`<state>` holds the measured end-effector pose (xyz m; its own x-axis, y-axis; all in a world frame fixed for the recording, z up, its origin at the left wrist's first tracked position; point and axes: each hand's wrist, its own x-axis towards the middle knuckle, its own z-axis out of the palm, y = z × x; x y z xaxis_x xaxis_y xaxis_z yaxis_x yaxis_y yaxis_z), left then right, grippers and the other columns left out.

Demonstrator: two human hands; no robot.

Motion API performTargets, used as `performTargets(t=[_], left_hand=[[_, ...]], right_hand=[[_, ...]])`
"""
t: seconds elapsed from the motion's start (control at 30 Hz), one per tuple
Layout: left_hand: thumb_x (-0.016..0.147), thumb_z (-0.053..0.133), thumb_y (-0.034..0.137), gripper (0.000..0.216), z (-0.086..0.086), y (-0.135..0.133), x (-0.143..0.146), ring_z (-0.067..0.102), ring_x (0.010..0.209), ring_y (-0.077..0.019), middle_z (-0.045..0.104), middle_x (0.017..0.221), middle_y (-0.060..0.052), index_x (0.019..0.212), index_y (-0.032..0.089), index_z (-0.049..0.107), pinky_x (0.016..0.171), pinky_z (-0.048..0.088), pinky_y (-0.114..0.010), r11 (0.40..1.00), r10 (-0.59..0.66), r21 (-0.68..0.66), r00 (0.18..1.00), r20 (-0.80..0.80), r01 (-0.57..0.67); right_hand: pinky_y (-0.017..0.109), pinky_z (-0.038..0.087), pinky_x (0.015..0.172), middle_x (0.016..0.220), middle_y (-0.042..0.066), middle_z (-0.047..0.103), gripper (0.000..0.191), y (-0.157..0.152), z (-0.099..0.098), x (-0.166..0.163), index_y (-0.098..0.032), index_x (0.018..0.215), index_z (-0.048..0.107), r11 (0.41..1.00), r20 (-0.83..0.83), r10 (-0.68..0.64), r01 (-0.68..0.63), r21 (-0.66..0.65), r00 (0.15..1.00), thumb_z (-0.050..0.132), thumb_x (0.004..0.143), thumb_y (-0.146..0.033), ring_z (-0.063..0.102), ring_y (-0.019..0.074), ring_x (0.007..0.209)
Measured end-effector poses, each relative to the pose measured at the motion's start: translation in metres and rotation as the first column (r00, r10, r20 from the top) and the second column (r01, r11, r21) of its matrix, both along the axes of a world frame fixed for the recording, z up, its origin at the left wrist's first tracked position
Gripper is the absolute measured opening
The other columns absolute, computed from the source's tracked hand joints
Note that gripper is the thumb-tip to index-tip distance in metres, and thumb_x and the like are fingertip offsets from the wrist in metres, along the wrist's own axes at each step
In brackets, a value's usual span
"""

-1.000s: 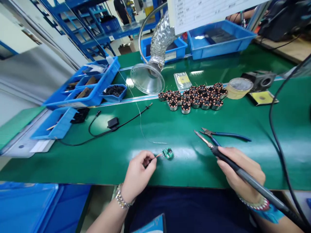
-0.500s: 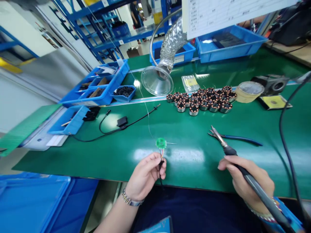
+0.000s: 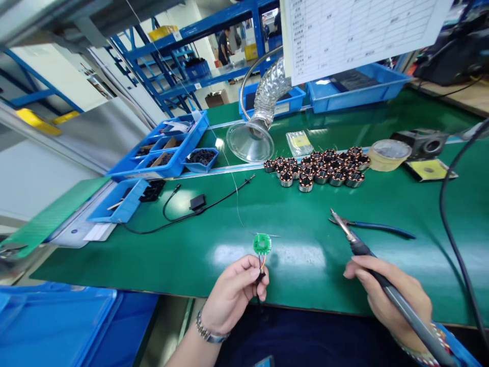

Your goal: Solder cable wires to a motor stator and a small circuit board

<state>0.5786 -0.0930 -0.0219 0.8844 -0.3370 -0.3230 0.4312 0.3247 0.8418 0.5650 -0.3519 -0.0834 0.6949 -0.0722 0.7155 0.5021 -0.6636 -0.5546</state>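
Note:
Between the thumb and fingers of my left hand is the black cable of a small round green circuit board. Short coloured wires join board and cable, and the board stands up above my fingertips. A thin strand of solder wire hangs down and ends just behind the board. My right hand is closed around the dark handle of a soldering iron, its metal tip pointing forward and left. Blue-handled pliers lie on the green mat beyond the iron, partly hidden by its tip.
Several copper-wound stators stand grouped mid-table. A fume extractor funnel hangs behind them. Blue parts bins and a black cable with a box lie left. A roll of tape sits right, near the iron's hanging cord.
The green board has turned so that more of its flat face shows. Both hands keep their holds. The whole view has shifted slightly, with the scene lower in the picture.

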Motion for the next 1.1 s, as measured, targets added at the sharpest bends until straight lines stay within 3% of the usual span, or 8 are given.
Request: performTargets(t=[0.33, 0.77, 0.87, 0.93, 0.97, 1.0, 1.03, 1.1], left_hand=[[0.071, 0.067, 0.025, 0.019, -0.008, 0.006, 0.0, 0.045, 0.048, -0.0067, 0.055, 0.066, -0.003, 0.072, 0.011, 0.055, 0.048, 0.038, -0.021, 0.991, -0.062, -0.11, 0.994, 0.088, 0.071], [0.073, 0.065, 0.023, 0.016, -0.013, 0.006, 0.001, 0.045, 0.047, -0.0059, 0.056, 0.066, -0.003, 0.073, 0.011, 0.054, 0.046, 0.038, -0.019, 0.987, -0.031, -0.153, 0.998, 0.047, 0.038], [0.071, 0.066, 0.028, 0.021, -0.008, 0.008, 0.001, 0.044, 0.047, -0.0058, 0.055, 0.067, -0.002, 0.073, 0.013, 0.051, 0.044, 0.038, -0.019, 0.997, -0.02, -0.074, 0.998, 0.051, 0.024], [0.073, 0.064, 0.031, 0.022, -0.002, 0.01, 0.001, 0.044, 0.046, -0.0065, 0.053, 0.065, 0.0, 0.075, 0.015, 0.049, 0.043, 0.037, -0.019, 0.987, -0.038, 0.161, 0.994, 0.104, 0.021], [0.074, 0.062, 0.032, 0.021, 0.002, 0.011, 0.001, 0.044, 0.045, -0.007, 0.051, 0.062, 0.001, 0.077, 0.015, 0.05, 0.043, 0.036, -0.02, 0.94, -0.066, 0.342, 0.985, 0.158, 0.008], [0.076, 0.06, 0.033, 0.02, 0.004, 0.013, 0.001, 0.044, 0.044, -0.0077, 0.049, 0.059, 0.003, 0.079, 0.016, 0.05, 0.043, 0.036, -0.02, 0.846, -0.113, 0.533, 0.968, 0.223, -0.024], [0.077, 0.059, 0.033, 0.019, 0.006, 0.013, 0.001, 0.044, 0.044, -0.0084, 0.046, 0.056, 0.004, 0.081, 0.016, 0.051, 0.044, 0.035, -0.021, 0.715, -0.181, 0.695, 0.941, 0.285, -0.073], [0.078, 0.057, 0.033, 0.016, 0.006, 0.012, 0.003, 0.044, 0.047, -0.0099, 0.044, 0.054, 0.005, 0.082, 0.017, 0.053, 0.048, 0.035, -0.022, 0.457, -0.328, 0.87, 0.874, 0.359, -0.185]], right_hand=[[0.02, 0.052, 0.057, 0.065, -0.001, 0.067, 0.018, 0.001, 0.007, 0.002, -0.021, 0.081, 0.06, 0.999, 0.064, -0.035, 0.036, -0.024, 0.997, 0.05, 0.085, -0.035, 0.065, 0.013, 0.056], [0.017, 0.05, 0.055, 0.062, -0.003, 0.067, 0.023, 0.002, 0.014, 0.006, -0.021, 0.081, 0.058, 0.997, 0.088, -0.025, 0.032, -0.074, 0.996, 0.046, 0.088, -0.038, 0.063, 0.0099, 0.052], [0.017, 0.05, 0.056, 0.062, -0.002, 0.067, 0.022, 0.003, 0.014, 0.006, -0.02, 0.08, 0.059, 0.997, 0.085, -0.027, 0.033, -0.071, 0.996, 0.047, 0.087, -0.037, 0.063, 0.0101, 0.052], [0.018, 0.051, 0.057, 0.064, -0.002, 0.067, 0.02, 0.003, 0.012, 0.005, -0.02, 0.081, 0.059, 0.997, 0.071, -0.026, 0.03, -0.067, 0.997, 0.048, 0.087, -0.036, 0.064, 0.0108, 0.055], [0.019, 0.051, 0.058, 0.065, -0.001, 0.067, 0.019, 0.002, 0.01, 0.005, -0.02, 0.081, 0.059, 0.998, 0.063, -0.021, 0.025, -0.06, 0.998, 0.049, 0.086, -0.035, 0.064, 0.0111, 0.056], [0.019, 0.051, 0.058, 0.067, -0.001, 0.068, 0.017, 0.002, 0.009, 0.004, -0.02, 0.082, 0.06, 0.999, 0.053, -0.015, 0.018, -0.05, 0.998, 0.05, 0.086, -0.033, 0.064, 0.0114, 0.057], [0.02, 0.051, 0.059, 0.068, -0.001, 0.068, 0.015, 0.001, 0.007, 0.004, -0.02, 0.083, 0.06, 0.999, 0.044, -0.01, 0.011, -0.034, 0.999, 0.051, 0.085, -0.031, 0.064, 0.0115, 0.059], [0.021, 0.051, 0.061, 0.07, 0.0, 0.068, 0.01, 0.001, 0.004, 0.003, -0.02, 0.084, 0.06, 1.0, 0.025, 0.002, -0.002, 0.001, 1.0, 0.053, 0.084, -0.027, 0.064, 0.0116, 0.062]])
